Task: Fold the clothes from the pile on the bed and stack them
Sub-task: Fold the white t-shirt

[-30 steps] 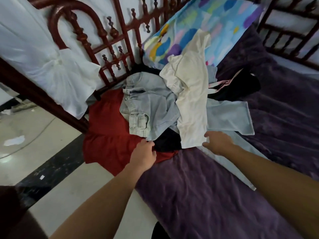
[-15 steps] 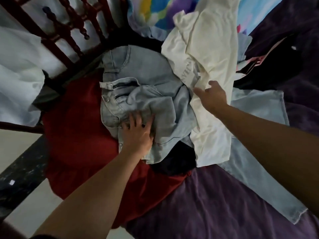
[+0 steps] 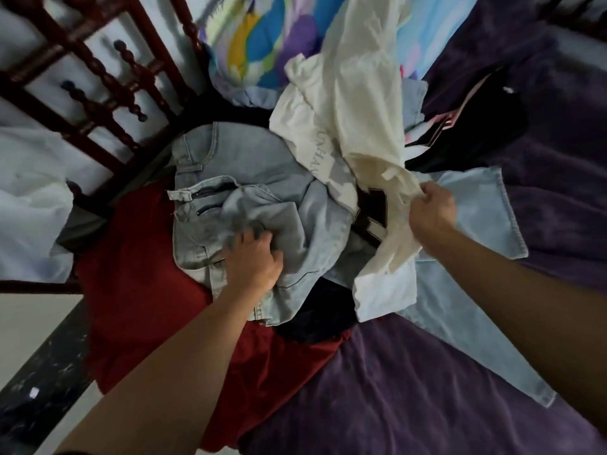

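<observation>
A purple blanket (image 3: 410, 389) covers the bed and lies bare across the lower right of the view. The pile sits at the bed's near-left corner, against a dark red wooden frame (image 3: 108, 90) with turned spindles. A bright patterned pillow (image 3: 256, 37) leans at the head, behind the pile. White cloth (image 3: 29, 205) hangs outside the frame on the left. Below it is pale floor (image 3: 19, 326) with a dark speckled strip (image 3: 42, 382) along the bed's side.

In the pile, grey-blue jeans (image 3: 236, 178) lie on top of a red garment (image 3: 131, 274), which drapes over the bed's left edge. A black garment (image 3: 322, 313) shows under the jeans' lower hem. A cream shirt (image 3: 354, 103) runs from the pillow down across the pile's right half. Pale blue trousers (image 3: 473, 224) spread flat to the right, one leg reaching toward the near edge.

The left hand (image 3: 253, 261) rests on the jeans, fingers curled into a bunched fold of the denim. The right hand (image 3: 430, 215) pinches the shirt's edge between thumb and fingers, holding that part raised off the pile, so that dark cloth shows beneath it.

Free space lies to the right and near side on the blanket. The frame closes off the left and far sides.
</observation>
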`<state>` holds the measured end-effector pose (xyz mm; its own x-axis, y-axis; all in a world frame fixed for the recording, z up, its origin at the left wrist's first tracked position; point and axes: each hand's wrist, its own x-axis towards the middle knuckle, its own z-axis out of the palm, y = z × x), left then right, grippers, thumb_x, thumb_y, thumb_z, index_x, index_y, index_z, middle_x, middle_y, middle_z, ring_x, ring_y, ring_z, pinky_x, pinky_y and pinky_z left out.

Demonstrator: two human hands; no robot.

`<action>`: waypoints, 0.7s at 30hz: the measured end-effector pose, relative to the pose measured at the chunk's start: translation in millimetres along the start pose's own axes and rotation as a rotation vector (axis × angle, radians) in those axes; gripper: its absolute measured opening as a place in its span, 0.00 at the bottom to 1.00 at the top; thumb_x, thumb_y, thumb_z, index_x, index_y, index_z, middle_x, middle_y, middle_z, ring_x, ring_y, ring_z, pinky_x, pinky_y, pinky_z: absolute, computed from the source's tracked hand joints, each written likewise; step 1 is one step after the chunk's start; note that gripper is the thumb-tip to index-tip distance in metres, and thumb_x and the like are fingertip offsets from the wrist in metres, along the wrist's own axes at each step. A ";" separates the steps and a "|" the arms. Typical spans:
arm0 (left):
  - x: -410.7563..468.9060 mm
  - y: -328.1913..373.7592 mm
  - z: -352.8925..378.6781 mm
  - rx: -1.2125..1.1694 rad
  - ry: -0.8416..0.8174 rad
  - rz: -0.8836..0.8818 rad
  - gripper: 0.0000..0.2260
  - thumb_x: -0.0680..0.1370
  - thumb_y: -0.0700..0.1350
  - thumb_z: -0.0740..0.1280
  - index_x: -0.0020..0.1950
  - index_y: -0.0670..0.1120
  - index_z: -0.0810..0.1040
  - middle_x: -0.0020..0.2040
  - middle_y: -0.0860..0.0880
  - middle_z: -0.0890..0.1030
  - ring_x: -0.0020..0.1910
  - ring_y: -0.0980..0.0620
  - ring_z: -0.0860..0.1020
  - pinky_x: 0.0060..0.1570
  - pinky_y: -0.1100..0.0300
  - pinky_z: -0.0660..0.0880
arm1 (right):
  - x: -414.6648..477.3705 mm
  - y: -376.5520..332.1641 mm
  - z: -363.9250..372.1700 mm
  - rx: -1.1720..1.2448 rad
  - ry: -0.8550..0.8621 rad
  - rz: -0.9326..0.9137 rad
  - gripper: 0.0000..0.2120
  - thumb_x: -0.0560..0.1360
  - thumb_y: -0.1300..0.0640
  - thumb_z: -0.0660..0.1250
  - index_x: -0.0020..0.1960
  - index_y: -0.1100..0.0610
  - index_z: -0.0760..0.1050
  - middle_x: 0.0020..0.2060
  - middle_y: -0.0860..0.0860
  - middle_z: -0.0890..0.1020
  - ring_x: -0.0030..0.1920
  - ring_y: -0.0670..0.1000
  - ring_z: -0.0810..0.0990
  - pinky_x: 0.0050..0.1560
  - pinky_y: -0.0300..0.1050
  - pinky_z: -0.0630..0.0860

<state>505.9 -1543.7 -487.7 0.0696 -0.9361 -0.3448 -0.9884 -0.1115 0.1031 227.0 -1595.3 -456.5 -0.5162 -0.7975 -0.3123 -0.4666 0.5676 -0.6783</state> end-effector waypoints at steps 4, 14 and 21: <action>-22.7 64.0 -22.4 -0.008 0.236 0.203 0.20 0.75 0.46 0.66 0.65 0.45 0.70 0.61 0.41 0.72 0.62 0.40 0.70 0.58 0.47 0.69 | -34.8 22.5 -62.3 0.024 -0.171 -0.150 0.14 0.75 0.67 0.57 0.52 0.58 0.79 0.41 0.54 0.78 0.36 0.48 0.73 0.33 0.38 0.69; -130.3 225.7 2.0 -0.064 0.209 0.383 0.15 0.75 0.44 0.67 0.61 0.46 0.74 0.59 0.43 0.73 0.60 0.42 0.71 0.54 0.50 0.70 | -135.1 123.6 -244.8 0.046 -0.611 -0.162 0.15 0.73 0.67 0.61 0.44 0.52 0.84 0.33 0.42 0.82 0.34 0.38 0.78 0.38 0.32 0.75; -230.9 230.4 30.1 -0.158 0.030 0.527 0.08 0.75 0.45 0.68 0.44 0.40 0.79 0.45 0.41 0.76 0.48 0.42 0.74 0.42 0.52 0.71 | -184.7 228.9 -316.1 -0.044 -0.624 -0.091 0.10 0.74 0.50 0.69 0.45 0.58 0.81 0.38 0.49 0.80 0.42 0.45 0.77 0.48 0.43 0.72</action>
<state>258.0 -1343.2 -412.4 -0.4234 -0.8875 -0.1820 -0.8584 0.3287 0.3938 -11.5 -1253.5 -343.9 0.0370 -0.8045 -0.5928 -0.5250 0.4891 -0.6965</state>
